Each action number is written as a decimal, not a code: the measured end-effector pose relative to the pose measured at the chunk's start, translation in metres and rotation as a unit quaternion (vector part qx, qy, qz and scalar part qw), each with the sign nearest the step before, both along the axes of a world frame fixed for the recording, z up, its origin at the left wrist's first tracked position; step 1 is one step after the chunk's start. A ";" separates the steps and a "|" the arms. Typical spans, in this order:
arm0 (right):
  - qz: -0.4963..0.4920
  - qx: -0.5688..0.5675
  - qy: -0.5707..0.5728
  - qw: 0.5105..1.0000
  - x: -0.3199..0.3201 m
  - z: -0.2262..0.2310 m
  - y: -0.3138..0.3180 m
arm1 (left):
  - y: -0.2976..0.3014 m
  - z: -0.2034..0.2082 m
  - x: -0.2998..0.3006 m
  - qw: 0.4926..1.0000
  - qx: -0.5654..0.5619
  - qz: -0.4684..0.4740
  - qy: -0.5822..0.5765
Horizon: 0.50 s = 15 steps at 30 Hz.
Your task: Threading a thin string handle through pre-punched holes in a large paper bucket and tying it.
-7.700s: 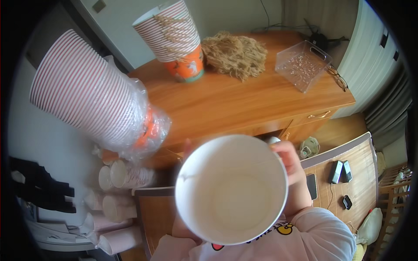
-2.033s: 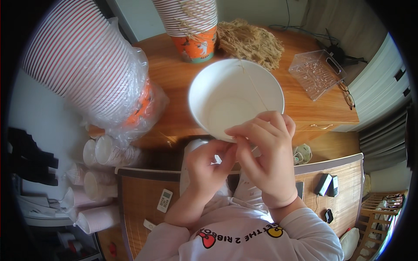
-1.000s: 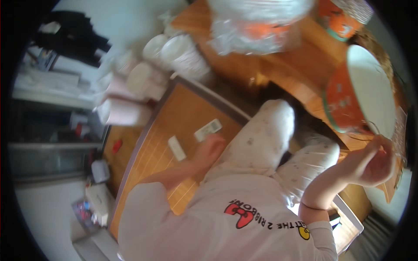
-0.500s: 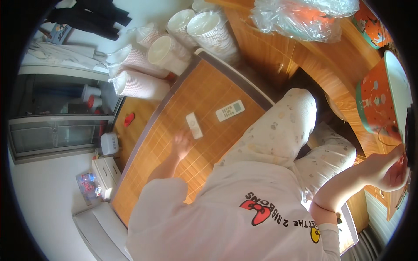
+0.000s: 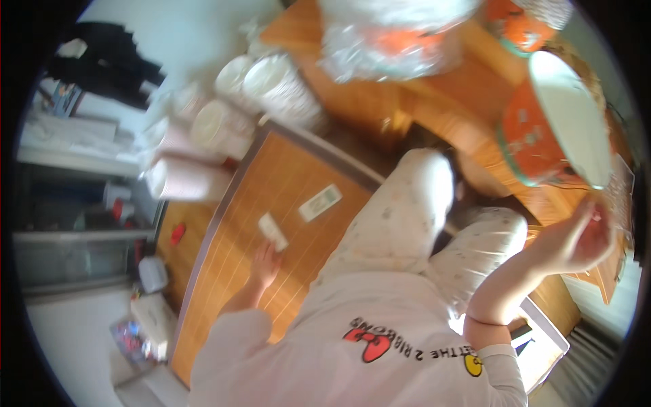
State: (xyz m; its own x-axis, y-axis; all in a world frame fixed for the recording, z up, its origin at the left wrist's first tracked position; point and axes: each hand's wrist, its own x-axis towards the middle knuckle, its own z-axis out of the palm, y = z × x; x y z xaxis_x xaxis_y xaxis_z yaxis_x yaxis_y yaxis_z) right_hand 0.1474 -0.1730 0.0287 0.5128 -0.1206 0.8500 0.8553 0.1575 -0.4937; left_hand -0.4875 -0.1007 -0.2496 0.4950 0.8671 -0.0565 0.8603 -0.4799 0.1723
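My left hand (image 5: 266,263) lies low over the bamboo mat (image 5: 237,288), its fingers stretched out. The fingertips reach the near end of a slim white remote control (image 5: 272,231). A second white remote control with a grey screen (image 5: 320,203) lies a little to the right of it. My right hand (image 5: 591,237) is raised at the far right with fingers curled together; motion blur hides what is in them, if anything. Just beyond it an orange bucket with a green rim band and pale inside (image 5: 529,139) stands tilted in view on the wooden desk (image 5: 434,98).
A clear plastic bag with an orange thing inside (image 5: 400,41) sits on the desk, and another orange bucket (image 5: 519,30) is behind. Stacks of white paper tubs (image 5: 281,85) stand past the mat's far edge. My bent legs (image 5: 413,197) lie between mat and desk.
The whole view has swung, so the bed, desk and bucket sit further left and the picture is blurred. My left hand has come up against the slim remote; my right hand stays raised by the bucket.
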 end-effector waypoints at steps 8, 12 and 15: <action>0.094 -0.064 -0.006 0.993 -0.038 0.007 0.008 | 0.004 -0.003 -0.014 0.994 0.033 -0.019 -0.099; 0.094 -0.132 -0.008 0.987 -0.042 0.014 -0.003 | 0.053 0.041 0.103 0.978 0.005 -0.029 -0.207; 0.091 -0.070 0.008 0.993 -0.048 0.010 0.008 | 0.082 0.089 0.236 0.897 0.040 -0.149 -0.414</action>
State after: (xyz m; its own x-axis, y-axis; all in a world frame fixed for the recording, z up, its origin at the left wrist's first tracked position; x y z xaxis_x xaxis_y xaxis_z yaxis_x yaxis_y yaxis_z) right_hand 0.0989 -0.1653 0.0385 0.5287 0.0936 0.8436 0.8109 0.2379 -0.5346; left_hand -0.2517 -0.0186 -0.1607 0.5487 0.6748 0.4935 0.2843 -0.7058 0.6489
